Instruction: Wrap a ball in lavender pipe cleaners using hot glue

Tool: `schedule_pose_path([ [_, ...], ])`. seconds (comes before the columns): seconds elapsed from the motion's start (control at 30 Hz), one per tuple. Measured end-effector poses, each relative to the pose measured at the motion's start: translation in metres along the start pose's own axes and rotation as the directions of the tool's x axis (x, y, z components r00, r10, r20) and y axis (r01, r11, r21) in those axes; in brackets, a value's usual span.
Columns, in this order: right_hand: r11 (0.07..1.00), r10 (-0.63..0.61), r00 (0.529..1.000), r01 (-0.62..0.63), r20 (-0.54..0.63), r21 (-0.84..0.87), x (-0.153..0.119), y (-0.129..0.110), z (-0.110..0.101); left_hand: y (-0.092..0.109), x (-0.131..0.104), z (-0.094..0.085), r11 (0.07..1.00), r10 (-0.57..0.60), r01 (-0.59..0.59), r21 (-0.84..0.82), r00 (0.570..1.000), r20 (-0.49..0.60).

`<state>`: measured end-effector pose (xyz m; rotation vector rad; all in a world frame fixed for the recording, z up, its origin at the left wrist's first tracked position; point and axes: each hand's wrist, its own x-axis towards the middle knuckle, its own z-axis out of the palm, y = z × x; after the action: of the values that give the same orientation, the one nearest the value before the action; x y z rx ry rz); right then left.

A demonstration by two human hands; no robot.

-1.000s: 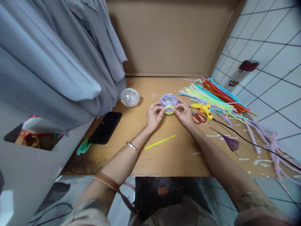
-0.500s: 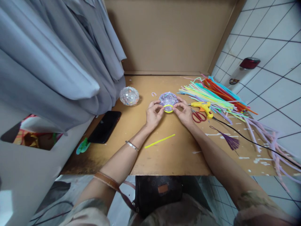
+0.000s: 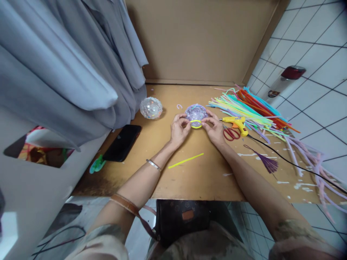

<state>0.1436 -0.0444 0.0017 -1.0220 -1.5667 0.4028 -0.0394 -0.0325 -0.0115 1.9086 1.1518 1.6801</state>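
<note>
My left hand [image 3: 180, 129] and my right hand [image 3: 214, 127] face each other over the middle of the table. Thumb and forefinger of each are pinched at the ends of a yellow pipe cleaner [image 3: 196, 126] bent into a loop. It lies against the near side of a purple, see-through, bowl-like piece [image 3: 195, 112], whose sides the other fingers touch. Fingertips partly hide where the yellow loop meets the piece. A straight yellow pipe cleaner [image 3: 185, 160] rests on the table nearer me. A small pale curved piece [image 3: 179, 106] lies beyond my left hand.
Left stand a clear bowl-like piece [image 3: 151, 108] and a black phone [image 3: 123, 143]. Right of my hand are a yellow glue gun [image 3: 235, 122] with its cord, red-handled scissors [image 3: 231, 134], a purple tassel [image 3: 265, 161] and a pile of coloured pipe cleaners [image 3: 252, 108]. A grey curtain [image 3: 89, 65] hangs left.
The whole view has shifted slightly. Both hands keep their hold on the yellow pipe cleaner at the purple piece, with hardly any movement of their own.
</note>
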Motion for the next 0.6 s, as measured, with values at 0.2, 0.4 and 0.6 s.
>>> schedule_pose_path([
  [0.2, 1.0, 0.02, 0.999, -0.019, -0.043, 0.022, 0.0, 0.003, 0.004, -0.003, 0.001, 0.003, 1.0, 0.0, 0.0, -0.016, 1.0, -0.013],
  [0.4, 0.988, 0.09, 0.994, -0.081, -0.063, 0.134, 0.005, 0.014, 0.011, -0.011, 0.006, 0.003, 0.999, -0.035, 0.034, -0.028, 0.999, -0.02],
  [0.6, 0.977, 0.149, 0.988, -0.144, -0.026, 0.155, 0.01, 0.027, 0.011, -0.011, 0.006, 0.004, 0.999, -0.007, 0.008, -0.036, 1.0, 0.01],
])
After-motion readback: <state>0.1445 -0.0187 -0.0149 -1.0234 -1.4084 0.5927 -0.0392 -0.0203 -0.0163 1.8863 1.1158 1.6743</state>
